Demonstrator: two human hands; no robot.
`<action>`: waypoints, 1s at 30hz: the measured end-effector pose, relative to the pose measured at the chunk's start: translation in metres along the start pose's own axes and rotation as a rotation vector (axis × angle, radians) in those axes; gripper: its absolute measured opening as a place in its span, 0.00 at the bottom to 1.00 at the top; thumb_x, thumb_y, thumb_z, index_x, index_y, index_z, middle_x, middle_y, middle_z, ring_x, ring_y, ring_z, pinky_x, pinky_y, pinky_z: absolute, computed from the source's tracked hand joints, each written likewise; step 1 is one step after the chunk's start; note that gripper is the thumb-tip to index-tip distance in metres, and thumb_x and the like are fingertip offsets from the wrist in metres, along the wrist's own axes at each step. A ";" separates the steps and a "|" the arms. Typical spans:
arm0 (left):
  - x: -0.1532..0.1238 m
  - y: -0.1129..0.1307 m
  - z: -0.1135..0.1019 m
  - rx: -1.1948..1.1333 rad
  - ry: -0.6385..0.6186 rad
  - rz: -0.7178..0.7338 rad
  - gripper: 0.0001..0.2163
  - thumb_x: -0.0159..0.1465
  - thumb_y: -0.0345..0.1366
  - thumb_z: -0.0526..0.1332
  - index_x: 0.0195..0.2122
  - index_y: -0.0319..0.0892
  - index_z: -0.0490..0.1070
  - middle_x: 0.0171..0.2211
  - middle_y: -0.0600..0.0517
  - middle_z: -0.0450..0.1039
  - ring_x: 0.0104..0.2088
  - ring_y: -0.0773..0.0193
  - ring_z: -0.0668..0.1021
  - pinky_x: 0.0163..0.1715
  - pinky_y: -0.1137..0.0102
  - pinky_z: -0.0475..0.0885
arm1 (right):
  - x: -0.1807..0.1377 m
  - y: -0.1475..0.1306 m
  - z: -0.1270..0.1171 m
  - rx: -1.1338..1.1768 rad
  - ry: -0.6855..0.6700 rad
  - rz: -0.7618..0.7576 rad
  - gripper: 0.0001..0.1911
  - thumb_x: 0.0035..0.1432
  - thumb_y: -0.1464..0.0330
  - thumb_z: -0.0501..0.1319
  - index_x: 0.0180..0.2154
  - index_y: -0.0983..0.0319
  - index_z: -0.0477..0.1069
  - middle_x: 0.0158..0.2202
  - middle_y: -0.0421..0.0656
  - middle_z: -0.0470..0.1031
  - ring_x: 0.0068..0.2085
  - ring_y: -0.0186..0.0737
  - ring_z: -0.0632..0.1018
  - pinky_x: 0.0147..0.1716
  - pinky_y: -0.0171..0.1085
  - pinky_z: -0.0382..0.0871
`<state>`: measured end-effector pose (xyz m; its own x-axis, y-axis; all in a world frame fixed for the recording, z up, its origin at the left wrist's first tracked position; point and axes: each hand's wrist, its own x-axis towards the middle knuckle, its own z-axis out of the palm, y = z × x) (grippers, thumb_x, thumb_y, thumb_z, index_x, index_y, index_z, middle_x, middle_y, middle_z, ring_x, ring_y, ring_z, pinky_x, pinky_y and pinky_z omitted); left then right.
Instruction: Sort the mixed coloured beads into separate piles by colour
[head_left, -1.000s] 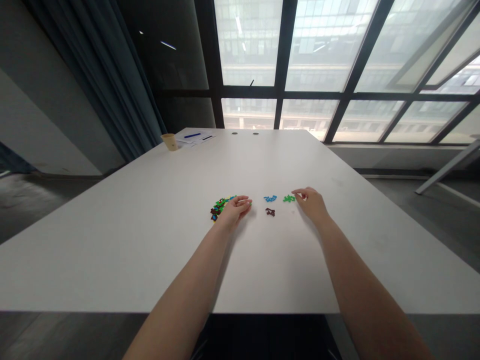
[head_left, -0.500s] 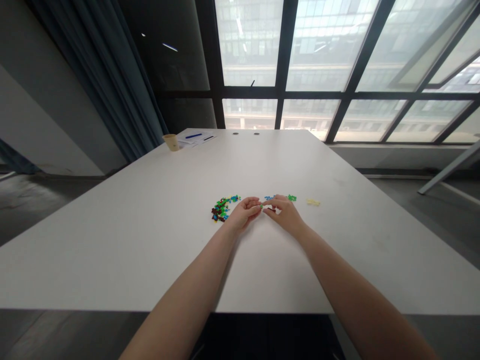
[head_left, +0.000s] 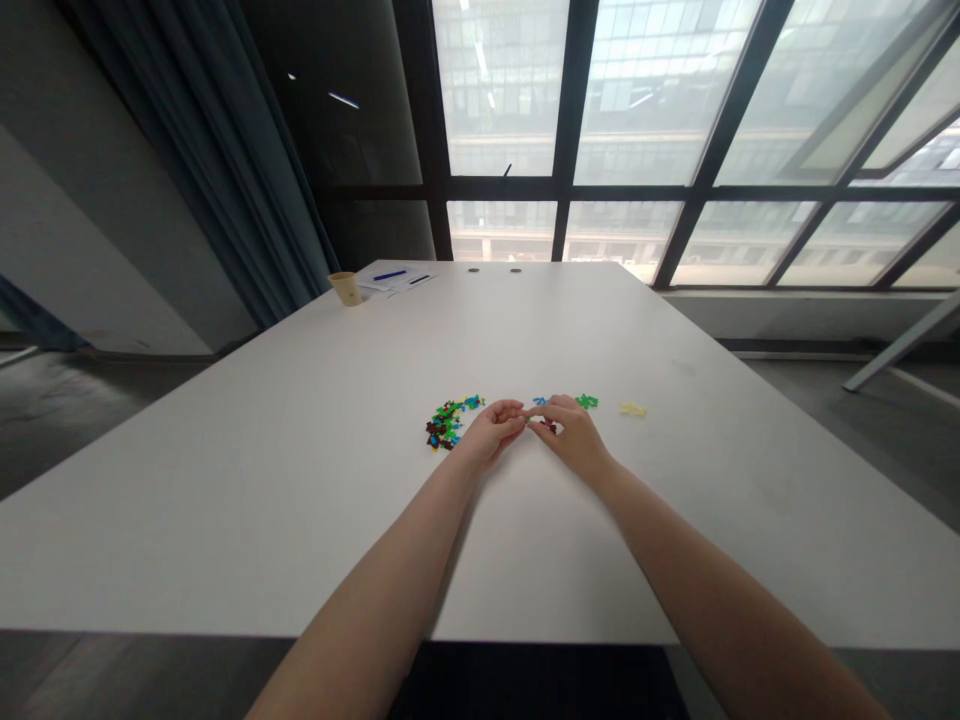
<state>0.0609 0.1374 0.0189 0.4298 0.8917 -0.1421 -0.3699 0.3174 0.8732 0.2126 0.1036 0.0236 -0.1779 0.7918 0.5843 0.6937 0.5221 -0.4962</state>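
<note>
My left hand (head_left: 493,430) and my right hand (head_left: 573,430) meet fingertip to fingertip over the middle of the table. Between their fingertips is a small green plastic piece (head_left: 527,419), mostly covered by the fingers; both hands are closed on it. Beside my left hand lies a mixed pile of small pieces (head_left: 444,424) in green, dark brown, blue and yellow. Blue pieces (head_left: 539,401) show just behind the right fingers. A few dark red pieces (head_left: 553,428) are partly hidden under the right hand. Green pieces (head_left: 587,401) lie just beyond that hand.
Yellow pieces (head_left: 632,409) form a small group farther right on the white table (head_left: 300,480). At the far left corner stand a paper cup (head_left: 346,290) and papers (head_left: 381,284) with a blue pen (head_left: 389,275) on them. Two round dark discs (head_left: 515,270) sit near the far edge.
The right fingertips have closed in on the left ones around the green piece, which now shows less. The whole view has shifted slightly; the sorted groups stay put.
</note>
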 end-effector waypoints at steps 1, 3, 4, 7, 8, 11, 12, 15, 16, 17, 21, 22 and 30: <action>0.000 0.000 0.000 -0.006 0.001 0.000 0.18 0.38 0.30 0.71 0.31 0.38 0.68 0.26 0.56 0.69 0.28 0.74 0.72 0.34 0.77 0.66 | 0.000 0.000 0.001 0.000 0.000 0.004 0.07 0.52 0.71 0.59 0.34 0.59 0.74 0.23 0.39 0.66 0.30 0.35 0.67 0.36 0.36 0.61; 0.002 -0.001 0.000 -0.028 0.014 0.002 0.17 0.39 0.31 0.70 0.31 0.38 0.67 0.26 0.56 0.70 0.28 0.74 0.72 0.35 0.76 0.66 | 0.001 0.002 0.000 0.005 0.007 0.023 0.06 0.52 0.72 0.60 0.33 0.60 0.74 0.24 0.39 0.66 0.30 0.36 0.67 0.35 0.35 0.61; 0.003 -0.001 0.000 -0.039 0.029 0.006 0.17 0.40 0.31 0.70 0.30 0.38 0.67 0.26 0.55 0.70 0.29 0.74 0.72 0.35 0.76 0.66 | 0.002 0.005 -0.002 0.008 0.015 0.037 0.06 0.51 0.71 0.60 0.33 0.60 0.74 0.24 0.39 0.66 0.30 0.35 0.67 0.35 0.35 0.61; 0.006 0.000 -0.003 0.015 0.114 0.033 0.12 0.46 0.31 0.67 0.30 0.39 0.66 0.27 0.55 0.69 0.29 0.73 0.72 0.37 0.73 0.67 | 0.003 0.021 -0.016 -0.034 0.072 0.123 0.06 0.50 0.70 0.60 0.32 0.59 0.75 0.24 0.39 0.66 0.30 0.35 0.67 0.33 0.34 0.61; 0.007 0.001 -0.004 0.098 0.155 0.049 0.10 0.48 0.31 0.65 0.31 0.39 0.66 0.27 0.55 0.69 0.29 0.72 0.72 0.37 0.72 0.67 | 0.003 0.030 -0.023 -0.073 0.101 0.176 0.07 0.50 0.69 0.60 0.33 0.59 0.75 0.24 0.39 0.65 0.29 0.35 0.67 0.33 0.34 0.60; 0.006 0.001 -0.009 0.629 0.301 0.162 0.04 0.54 0.29 0.58 0.32 0.39 0.67 0.31 0.51 0.68 0.32 0.67 0.72 0.39 0.67 0.67 | -0.002 0.057 -0.043 -0.255 0.144 0.416 0.08 0.48 0.68 0.60 0.32 0.59 0.76 0.24 0.39 0.64 0.27 0.34 0.66 0.31 0.34 0.59; 0.005 0.001 -0.011 0.869 0.354 0.226 0.05 0.54 0.28 0.57 0.33 0.40 0.68 0.33 0.49 0.68 0.36 0.64 0.72 0.42 0.66 0.66 | -0.005 0.065 -0.048 -0.316 0.125 0.506 0.08 0.48 0.68 0.60 0.32 0.58 0.76 0.24 0.39 0.64 0.27 0.34 0.66 0.30 0.34 0.59; -0.003 0.000 -0.012 1.483 0.502 0.330 0.09 0.54 0.27 0.56 0.36 0.40 0.70 0.42 0.45 0.64 0.46 0.56 0.67 0.46 0.62 0.63 | -0.011 0.082 -0.053 -0.414 0.031 0.703 0.10 0.47 0.67 0.60 0.33 0.57 0.77 0.27 0.40 0.66 0.27 0.35 0.66 0.29 0.35 0.58; -0.006 -0.001 -0.012 1.611 0.545 0.304 0.10 0.55 0.29 0.55 0.38 0.40 0.70 0.43 0.44 0.63 0.47 0.53 0.65 0.45 0.60 0.63 | -0.012 0.085 -0.052 -0.425 0.001 0.734 0.10 0.47 0.67 0.60 0.34 0.56 0.77 0.29 0.41 0.67 0.28 0.35 0.67 0.28 0.35 0.57; -0.008 -0.002 -0.011 1.701 0.580 0.256 0.10 0.56 0.30 0.55 0.39 0.40 0.69 0.44 0.43 0.63 0.48 0.52 0.65 0.44 0.60 0.63 | -0.013 0.087 -0.051 -0.430 -0.025 0.752 0.10 0.47 0.66 0.60 0.34 0.56 0.77 0.30 0.41 0.68 0.29 0.35 0.67 0.28 0.35 0.58; -0.013 -0.001 -0.006 1.848 0.606 0.098 0.12 0.59 0.34 0.52 0.43 0.39 0.67 0.45 0.41 0.63 0.47 0.50 0.65 0.41 0.59 0.64 | -0.013 0.089 -0.047 -0.430 -0.057 0.742 0.12 0.48 0.65 0.59 0.37 0.54 0.76 0.32 0.42 0.70 0.31 0.36 0.69 0.30 0.34 0.59; -0.013 0.000 -0.005 1.861 0.596 0.078 0.13 0.60 0.33 0.50 0.44 0.39 0.67 0.45 0.41 0.63 0.47 0.51 0.65 0.41 0.59 0.65 | -0.013 0.090 -0.047 -0.427 -0.050 0.737 0.13 0.49 0.65 0.59 0.38 0.54 0.76 0.33 0.42 0.71 0.31 0.36 0.70 0.30 0.34 0.60; -0.015 0.011 -0.004 1.876 0.523 0.000 0.17 0.62 0.26 0.43 0.44 0.40 0.68 0.44 0.41 0.65 0.45 0.54 0.68 0.38 0.63 0.66 | -0.013 0.086 -0.060 -0.465 -0.113 0.844 0.12 0.48 0.66 0.59 0.35 0.56 0.76 0.32 0.44 0.74 0.34 0.39 0.73 0.32 0.35 0.62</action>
<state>0.0472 0.1288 0.0287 0.0509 0.9966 0.0647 0.9895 -0.0591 0.1320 0.3164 0.1197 0.0119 0.4558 0.8869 0.0754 0.8262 -0.3901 -0.4064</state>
